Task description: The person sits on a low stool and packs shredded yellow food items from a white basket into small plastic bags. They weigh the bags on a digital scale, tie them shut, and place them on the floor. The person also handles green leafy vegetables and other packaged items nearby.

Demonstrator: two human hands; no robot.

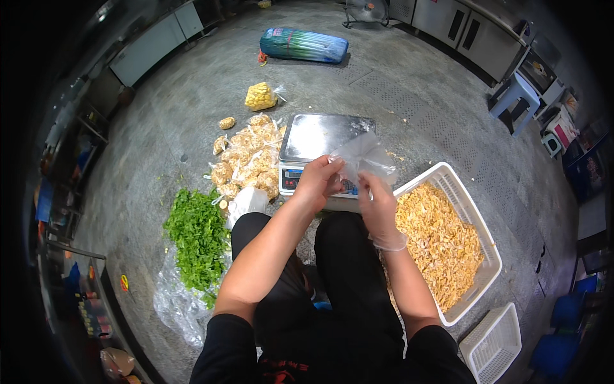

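Observation:
Between both hands, over a digital weighing scale (316,137) with a metal pan, is a clear plastic bag (367,151). My bare left hand (320,181) pinches the bag's left edge. My right hand (378,201), in a thin clear glove, grips its lower edge. Filled, tied plastic bags (249,153) are heaped left of the scale. Chopped green leaves (196,230) lie on plastic sheeting (180,307) at the left. At the right, a white plastic basket (494,254) holds many yellow-brown pieces of food (436,240). A white plastic bag (247,204) rests by my left knee.
On the floor beyond the scale are a bag of yellow pieces (260,97) and a long wrapped bundle (303,45). A smaller white basket (494,343) lies at the lower right. A plastic stool (518,98) stands near metal cabinets (460,33); shelving (86,269) lines the left.

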